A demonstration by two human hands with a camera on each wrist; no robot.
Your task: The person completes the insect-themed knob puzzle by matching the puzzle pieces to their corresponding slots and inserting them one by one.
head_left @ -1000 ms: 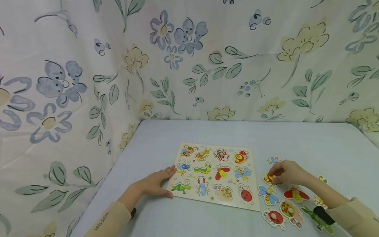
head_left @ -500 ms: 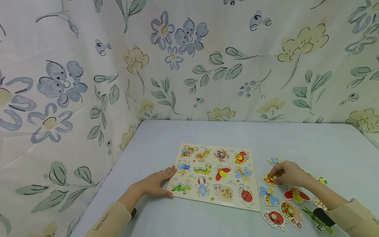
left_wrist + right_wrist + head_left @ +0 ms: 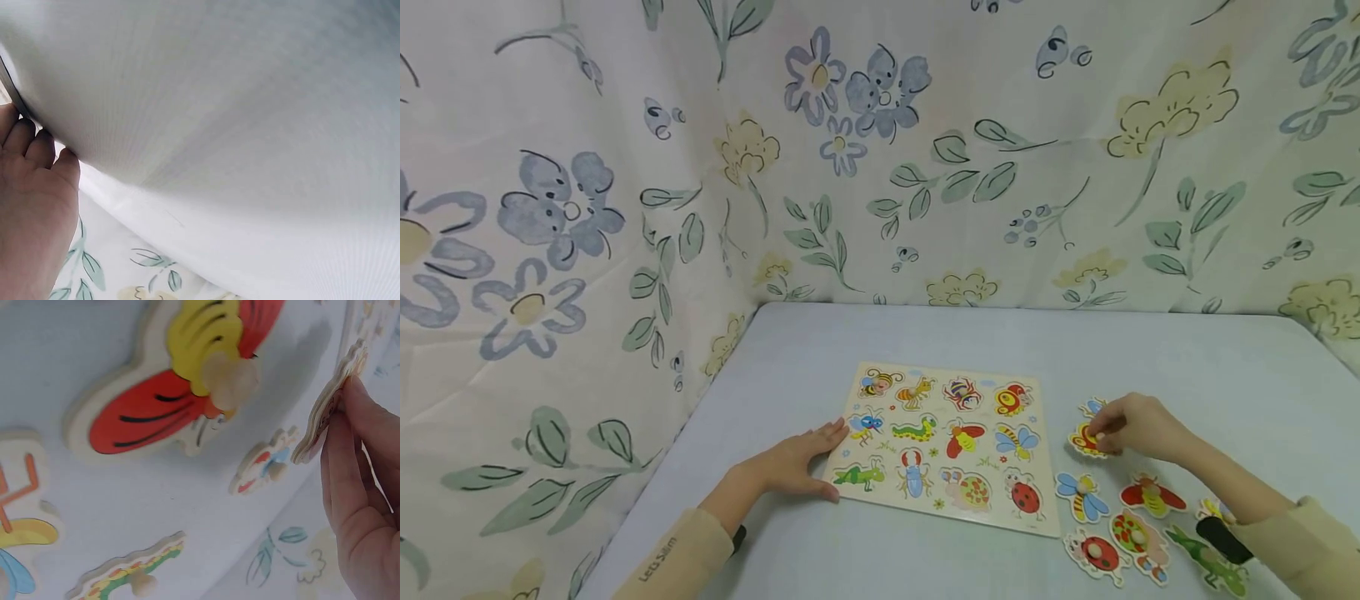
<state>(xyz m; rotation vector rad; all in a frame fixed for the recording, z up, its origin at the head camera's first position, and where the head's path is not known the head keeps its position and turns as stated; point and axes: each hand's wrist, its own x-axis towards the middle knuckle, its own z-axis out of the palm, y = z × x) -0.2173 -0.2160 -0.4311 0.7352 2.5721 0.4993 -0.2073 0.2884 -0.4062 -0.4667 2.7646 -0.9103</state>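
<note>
The red and yellow snail piece (image 3: pixel 1086 439) is flat wood with a wavy cut edge, and it is tilted up just to the right of the puzzle board (image 3: pixel 945 442). The right hand (image 3: pixel 1137 427) pinches it with curled fingers (image 3: pixel 350 456). The left hand (image 3: pixel 793 462) rests with straight fingers against the left edge of the board, holding nothing.

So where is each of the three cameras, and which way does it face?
Head: on the head, looking down at puzzle board; left hand and right hand show.
Left wrist: low by the left hand, facing the table.
Right wrist: low, facing loose pieces; fingers show.
Shared: the pinched piece, also.
</note>
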